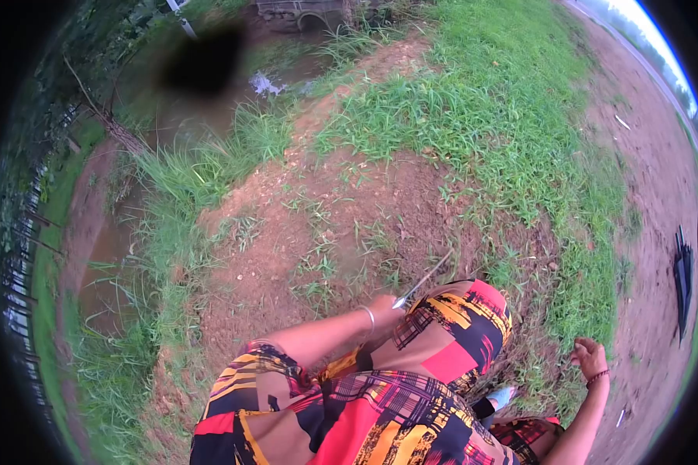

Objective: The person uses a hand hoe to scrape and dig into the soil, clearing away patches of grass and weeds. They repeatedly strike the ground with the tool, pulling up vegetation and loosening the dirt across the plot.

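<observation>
My left hand [385,311], with a pale bangle on its wrist, is closed around a blade tool [425,278] at my raised knee. Its long, thin metal blade points away to the upper right, close over the bare soil [399,225]; its handle is hidden in my fist. Out to the right, my right hand [589,357] hangs over the grass, fingers loosely bent and apart, nothing visible in them. A dark beaded bracelet circles that wrist. Small grass tufts [318,263] stand in the soil ahead of my left hand.
Thick grass [488,101] borders the soil ahead and to the right. On the left, the bank drops to muddy water [112,256]. A folded black umbrella [682,283] lies on the dirt track [651,209] at far right. My shoe [503,397] shows below my knee.
</observation>
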{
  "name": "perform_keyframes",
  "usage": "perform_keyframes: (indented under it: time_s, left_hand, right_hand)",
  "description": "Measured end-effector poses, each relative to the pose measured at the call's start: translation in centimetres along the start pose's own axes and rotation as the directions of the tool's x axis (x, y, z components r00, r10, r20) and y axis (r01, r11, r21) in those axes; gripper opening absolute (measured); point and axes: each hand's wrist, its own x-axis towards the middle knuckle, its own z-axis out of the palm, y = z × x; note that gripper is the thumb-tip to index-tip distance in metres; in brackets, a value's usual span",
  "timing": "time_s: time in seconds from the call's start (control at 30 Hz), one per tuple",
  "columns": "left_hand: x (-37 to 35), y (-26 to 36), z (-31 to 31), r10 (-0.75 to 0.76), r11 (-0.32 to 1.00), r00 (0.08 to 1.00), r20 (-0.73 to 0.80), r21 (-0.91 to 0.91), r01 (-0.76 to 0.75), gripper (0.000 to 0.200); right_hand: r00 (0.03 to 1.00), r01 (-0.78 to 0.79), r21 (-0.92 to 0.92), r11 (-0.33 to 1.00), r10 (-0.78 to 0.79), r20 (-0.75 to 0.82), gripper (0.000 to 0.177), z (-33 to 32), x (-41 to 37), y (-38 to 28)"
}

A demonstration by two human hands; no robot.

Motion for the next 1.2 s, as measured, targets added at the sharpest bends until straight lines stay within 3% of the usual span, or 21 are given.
perform_keyframes:
  time_s: [0.03,0.1,0.17,0.23,0.3,0.33,0.4,0.43,0.47,0.53,0.57,0.67,0.73,0.83,0.87,0.93,1.0,1.03,1.1,1.13,1.2]
  left_hand:
    - [-0.7,0.6,-0.7,0.001,1.0,1.0,0.006,0.001,-0.001,0.025]
    - [-0.9,2.3,-2.5,0.095,0.995,0.98,-0.173,-0.006,-0.098,0.025]
    - [1.8,3.9,-4.6,0.0,0.975,0.93,-0.366,-0.206,-0.081,0.024]
    - [4.9,6.4,-7.4,-0.1,0.82,0.914,-0.393,-0.552,-0.148,0.024]
    - [9.0,7.3,-8.4,-0.089,0.743,0.861,-0.5,-0.609,-0.277,0.025]
    - [11.8,6.3,-7.4,-0.081,0.744,0.864,-0.497,-0.607,-0.28,0.025]
    - [17.0,4.0,-5.3,-0.088,0.966,0.714,-0.694,-0.234,-0.108,0.026]
    - [15.4,4.3,-4.4,-0.047,0.998,0.747,-0.663,-0.054,0.015,0.028]
    - [13.4,4.5,-3.1,-0.195,0.967,0.909,-0.369,-0.226,0.116,0.03]
    - [8.3,3.8,0.3,-0.136,0.991,0.935,-0.329,-0.03,0.133,0.027]
    - [6.5,2.5,1.1,-0.124,0.99,0.976,-0.182,0.037,0.133,0.028]
    - [3.9,-0.6,2.7,-0.061,0.997,0.997,-0.05,-0.054,0.059,0.031]
    - [2.0,1.7,0.3,0.066,0.994,0.995,-0.069,0.089,-0.06,0.027]
    - [5.1,4.6,-3.7,0.061,0.986,0.937,-0.343,-0.125,-0.11,0.031]
    - [8.1,4.2,-4.8,0.064,0.989,0.885,-0.461,-0.091,-0.119,0.031]
    - [14.4,4.0,-6.9,0.14,0.882,0.749,-0.648,-0.262,-0.392,0.022]
    - [14.8,8.4,-9.8,-0.137,0.854,0.808,-0.573,-0.482,-0.197,0.022]
    - [15.0,8.8,-9.3,-0.134,0.855,0.808,-0.574,-0.479,-0.198,0.022]
    - [15.5,8.7,-8.1,-0.317,0.895,0.882,-0.349,-0.417,0.157,0.03]
    - [15.3,7.2,-6.0,-0.316,0.895,0.883,-0.346,-0.417,0.157,0.03]
    - [13.1,2.6,0.5,-0.181,0.979,0.862,-0.474,-0.006,0.202,0.032]
  right_hand:
    - [1.0,0.002,-0.003,1.0,-0.002,-0.013,0.026,-0.1,-0.1,-0.3]
    - [1.0,-0.025,-0.021,0.999,0.025,-0.016,0.026,-0.4,-0.1,-0.5]
    - [0.998,-0.056,-0.026,0.998,0.056,-0.008,0.026,-0.4,-0.1,-0.6]
    - [0.997,-0.07,-0.045,0.997,0.069,-0.017,0.026,-0.3,-0.4,-1.5]
    - [1.0,-0.02,-0.032,0.999,0.019,-0.007,0.028,-0.2,-0.4,-1.5]
    - [1.0,0.009,-0.07,0.997,-0.011,-0.028,0.028,-0.1,-0.4,-1.2]
    - [1.0,0.008,-0.043,0.999,-0.009,-0.022,0.028,0.1,-0.6,-1.0]
    - [1.0,0.01,-0.02,1.0,-0.01,-0.008,0.028,0.2,-0.8,-1.1]
    - [1.0,-0.004,-0.015,1.0,0.004,-0.003,0.028,0.2,-1.0,-1.1]
    - [1.0,-0.01,-0.032,0.999,0.01,-0.003,0.028,-0.3,-1.2,-0.6]
    - [1.0,-0.016,-0.044,0.999,0.016,-0.003,0.027,-0.3,-1.3,-0.5]
    - [1.0,-0.027,-0.064,0.998,0.026,-0.01,0.026,-0.6,-1.6,-0.9]
    - [0.999,-0.051,-0.07,0.996,0.05,-0.016,0.025,-0.7,-1.6,-0.4]
    - [0.998,-0.066,-0.044,0.997,0.065,-0.027,0.024,-0.8,-1.6,0.1]
    - [0.998,-0.064,-0.036,0.997,0.063,-0.029,0.024,-0.7,-1.8,-0.2]
    - [0.997,-0.062,-0.028,0.998,0.061,-0.037,0.024,-0.6,-2.2,-0.9]
    - [0.998,-0.038,-0.025,0.999,0.037,-0.052,0.025,-0.5,-2.7,-1.2]
    - [0.998,-0.038,-0.022,0.999,0.037,-0.053,0.025,-0.6,-2.7,-0.7]
    - [0.998,-0.019,-0.004,1.0,0.019,-0.056,0.026,-0.7,-2.9,0.3]
    - [0.998,-0.023,-0.005,1.0,0.022,-0.058,0.026,-0.7,-3.1,0.3]
    - [0.996,-0.039,-0.014,0.999,0.038,-0.082,0.026,-0.6,-3.6,0.2]
